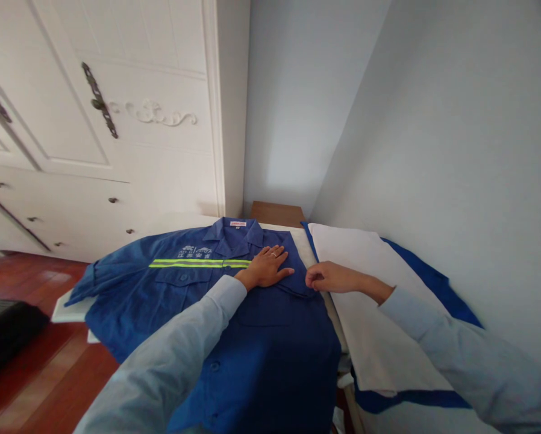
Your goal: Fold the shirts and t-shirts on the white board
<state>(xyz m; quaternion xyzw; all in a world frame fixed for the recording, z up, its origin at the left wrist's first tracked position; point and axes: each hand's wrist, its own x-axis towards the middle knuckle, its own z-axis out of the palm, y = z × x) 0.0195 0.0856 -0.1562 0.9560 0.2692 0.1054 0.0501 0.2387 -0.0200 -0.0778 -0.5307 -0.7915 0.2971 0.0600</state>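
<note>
A blue work shirt (256, 355) lies front up, with a collar, buttons, chest pockets, white lettering and a yellow-green reflective stripe. One sleeve spreads out to the left; the right side is folded inward over the chest. My left hand (268, 267) lies flat on this folded part, fingers spread, with a ring on one finger. At the shirt's right edge is my right hand (327, 277), its fingers curled together close to the fold's corner. Whether cloth is between these fingertips is hidden.
Right of the shirt lies a white cloth (356, 259) with blue fabric (433, 283) showing beneath it. A white wardrobe (162, 163) stands at the left and back. Behind the shirt is a brown box (277, 213). A dark object (8, 331) sits on the reddish wooden floor (67, 355).
</note>
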